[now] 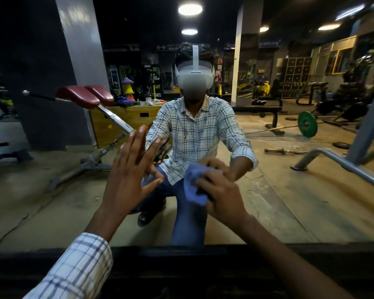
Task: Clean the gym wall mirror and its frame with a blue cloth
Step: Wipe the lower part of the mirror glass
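Note:
The wall mirror point(279, 201) fills most of the head view and reflects the gym and a crouching person in a checked shirt. Its dark lower frame point(203, 268) runs across the bottom. My left hand point(130, 169) is flat against the glass, fingers spread, holding nothing. My right hand point(220, 197) presses a crumpled blue cloth point(193, 186) onto the mirror low in the middle, just right of my left hand. The cloth's right part is hidden under my fingers.
The reflection shows a bench with red pads point(84, 96) at the left, a barbell with a green plate point(308, 124) on the floor at the right, a grey machine frame point(343, 160) at the far right, and a wooden box point(121, 119) behind.

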Demonstrator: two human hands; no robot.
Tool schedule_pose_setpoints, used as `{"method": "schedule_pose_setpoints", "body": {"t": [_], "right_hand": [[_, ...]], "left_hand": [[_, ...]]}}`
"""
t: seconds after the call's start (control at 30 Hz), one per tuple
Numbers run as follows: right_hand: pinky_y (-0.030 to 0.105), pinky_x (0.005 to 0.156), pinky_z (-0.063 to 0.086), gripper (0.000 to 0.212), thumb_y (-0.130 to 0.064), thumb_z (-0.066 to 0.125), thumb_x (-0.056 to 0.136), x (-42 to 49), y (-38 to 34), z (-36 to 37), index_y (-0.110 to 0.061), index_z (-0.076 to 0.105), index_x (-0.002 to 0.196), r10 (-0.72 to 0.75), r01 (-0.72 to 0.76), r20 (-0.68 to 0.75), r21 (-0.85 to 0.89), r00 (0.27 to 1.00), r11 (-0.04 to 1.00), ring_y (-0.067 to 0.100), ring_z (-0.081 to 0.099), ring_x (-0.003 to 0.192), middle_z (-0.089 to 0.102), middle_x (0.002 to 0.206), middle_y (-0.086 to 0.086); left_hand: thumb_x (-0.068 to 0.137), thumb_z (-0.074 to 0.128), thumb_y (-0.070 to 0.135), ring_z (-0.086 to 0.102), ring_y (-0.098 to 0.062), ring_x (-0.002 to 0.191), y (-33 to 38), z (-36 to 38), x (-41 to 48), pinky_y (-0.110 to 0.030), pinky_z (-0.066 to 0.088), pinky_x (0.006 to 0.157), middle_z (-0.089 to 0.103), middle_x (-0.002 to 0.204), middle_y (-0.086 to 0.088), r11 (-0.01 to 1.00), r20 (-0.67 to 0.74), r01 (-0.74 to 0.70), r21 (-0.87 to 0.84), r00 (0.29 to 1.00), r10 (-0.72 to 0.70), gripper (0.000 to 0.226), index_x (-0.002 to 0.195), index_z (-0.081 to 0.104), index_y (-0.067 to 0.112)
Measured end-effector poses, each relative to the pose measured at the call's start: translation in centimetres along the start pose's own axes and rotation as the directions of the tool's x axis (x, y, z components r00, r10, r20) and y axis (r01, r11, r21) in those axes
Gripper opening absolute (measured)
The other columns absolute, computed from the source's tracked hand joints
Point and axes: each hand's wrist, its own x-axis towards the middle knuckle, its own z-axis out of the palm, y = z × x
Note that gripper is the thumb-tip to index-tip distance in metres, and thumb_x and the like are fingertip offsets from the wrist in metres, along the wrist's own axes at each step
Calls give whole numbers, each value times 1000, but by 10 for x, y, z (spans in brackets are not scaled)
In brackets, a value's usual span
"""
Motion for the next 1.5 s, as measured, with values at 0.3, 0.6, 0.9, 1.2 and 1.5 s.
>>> {"method": "schedule_pose_setpoints", "body": {"t": [0.3, 0.6, 0.9, 1.2, 1.5], "right_hand": [[33, 76, 56, 45, 9, 79, 72, -2, 19, -32, -10, 70, 113, 466, -431, -412, 182, 783, 884, 17, 60, 101, 62, 116, 7], [11, 91, 43, 25, -11, 69, 91, 48, 17, -49, -9, 71, 116, 191, -194, -307, 23, 932, 981, 16, 60, 104, 66, 120, 12], [31, 88, 51, 19, -5, 66, 81, 93, -30, 1, -11, 70, 98, 120, -117, -300, 28, 946, 993, 17, 58, 104, 66, 109, 8], [36, 83, 57, 34, -5, 75, 82, 107, -32, -8, -13, 69, 115, 161, -204, -356, -86, 920, 975, 25, 61, 107, 61, 123, 11], [43, 82, 54, 35, -4, 65, 76, 29, -89, 90, -14, 74, 109, 19, -19, -5, 1, 1000, 1000, 29, 62, 101, 64, 114, 7]], "left_hand": [[79, 85, 46, 2, -30, 161, -14, -2, -17, -53, 24, 122, -3, 174, -9, 999, 34, 4, 52, 999, -5, 112, 165, 19, 25], [79, 84, 44, 0, -29, 161, -13, -3, -19, -50, 12, 124, -3, 174, -10, 1000, 38, 12, 26, 999, -13, 109, 165, 20, 24], [75, 89, 45, -3, -34, 160, -53, -20, -20, -63, 28, 120, -11, 174, -9, 995, 7, 86, -50, 996, -85, 114, 165, 20, 33], [72, 92, 38, 4, -32, 160, -105, -25, -50, -69, 37, 112, -8, 174, -5, 995, 53, 95, -34, 994, -93, 117, 165, 21, 31], [78, 87, 41, 4, -32, 161, -123, -17, -61, -65, 35, 115, -6, 174, -7, 996, 31, 63, -61, 998, -61, 110, 165, 21, 30]]}}
